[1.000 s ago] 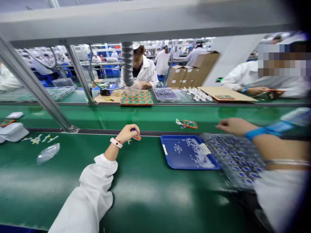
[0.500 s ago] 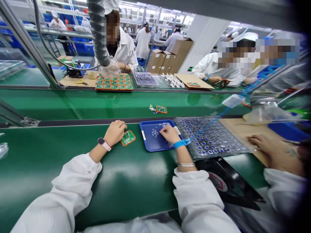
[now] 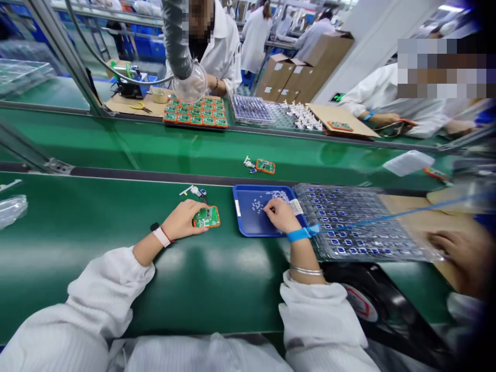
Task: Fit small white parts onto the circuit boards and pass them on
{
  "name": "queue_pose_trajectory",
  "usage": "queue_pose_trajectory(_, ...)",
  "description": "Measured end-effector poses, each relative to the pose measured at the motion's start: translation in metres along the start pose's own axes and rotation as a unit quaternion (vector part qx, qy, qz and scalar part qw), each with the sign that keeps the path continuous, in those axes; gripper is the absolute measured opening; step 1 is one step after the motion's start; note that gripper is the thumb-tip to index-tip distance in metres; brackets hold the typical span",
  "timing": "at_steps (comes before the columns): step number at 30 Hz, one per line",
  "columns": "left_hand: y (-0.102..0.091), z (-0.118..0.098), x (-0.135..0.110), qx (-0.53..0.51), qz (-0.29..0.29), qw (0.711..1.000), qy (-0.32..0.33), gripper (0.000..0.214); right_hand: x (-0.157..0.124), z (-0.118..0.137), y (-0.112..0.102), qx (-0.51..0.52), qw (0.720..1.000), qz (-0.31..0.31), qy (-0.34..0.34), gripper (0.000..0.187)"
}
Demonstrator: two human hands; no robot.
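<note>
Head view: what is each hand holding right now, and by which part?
Left hand: the orange-framed circuit board by its left edge. Right hand: over the blue tray, any pinched piece too small to tell.

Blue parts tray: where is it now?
In the head view, the blue tray sits on the green bench near centre, with the right hand in it, a clear blister tray at its right and a circuit board to its left.
</note>
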State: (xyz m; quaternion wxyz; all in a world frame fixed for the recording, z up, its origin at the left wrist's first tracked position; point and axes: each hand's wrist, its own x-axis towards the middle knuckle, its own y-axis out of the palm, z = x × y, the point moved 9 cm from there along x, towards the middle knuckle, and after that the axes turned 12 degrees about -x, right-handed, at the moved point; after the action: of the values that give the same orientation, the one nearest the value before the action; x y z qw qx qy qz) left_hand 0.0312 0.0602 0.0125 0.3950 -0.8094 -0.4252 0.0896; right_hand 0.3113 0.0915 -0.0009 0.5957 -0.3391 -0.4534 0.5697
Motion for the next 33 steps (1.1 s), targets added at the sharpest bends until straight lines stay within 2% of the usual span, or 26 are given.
queue_pose_trajectory(2,0.002,-0.004,-0.01,-0.02,0.018,1.0,0.004,0.058,-0.003,0.023,-0.007,0.023,0.999,-0.027,-0.021,0.014)
queue_pose_trajectory(5,0.002,-0.012,-0.016,-0.067,0.004,0.998,0.01,0.049,-0.014,0.089,-0.007,0.1,0.988,-0.056,-0.099,0.013)
queue_pose_trajectory(8,-0.003,-0.015,-0.012,-0.13,-0.056,0.99,0.001,0.023,-0.028,0.153,0.015,0.178,0.972,-0.02,-0.152,0.013)
queue_pose_trajectory(10,-0.004,-0.013,-0.007,-0.161,-0.083,0.983,-0.016,0.016,-0.033,0.175,0.031,0.209,0.966,-0.006,-0.15,0.012)
queue_pose_trajectory(13,-0.002,-0.003,-0.003,-0.186,-0.089,0.977,-0.052,0.012,-0.034,0.18,0.046,0.224,0.965,0.004,-0.137,0.012)
queue_pose_trajectory(19,0.002,0.012,-0.002,-0.231,-0.086,0.964,-0.103,0.009,-0.031,0.171,0.057,0.209,0.969,0.04,-0.127,0.011)
queue_pose_trajectory(23,0.003,0.018,0.005,-0.201,-0.06,0.967,-0.147,0.011,-0.028,0.167,0.066,0.206,0.971,0.062,-0.106,0.012)
queue_pose_trajectory(26,0.004,0.018,0.008,-0.172,-0.029,0.972,-0.156,0.013,-0.027,0.17,0.069,0.193,0.973,0.072,-0.104,0.013)
queue_pose_trajectory(30,-0.001,0.015,0.005,-0.182,-0.045,0.975,-0.123,0.009,-0.03,0.174,0.057,0.184,0.976,0.044,-0.112,0.013)
queue_pose_trajectory(33,-0.003,0.011,0.0,-0.183,-0.06,0.978,-0.085,0.01,-0.028,0.151,0.028,0.164,0.981,-0.036,-0.1,0.012)
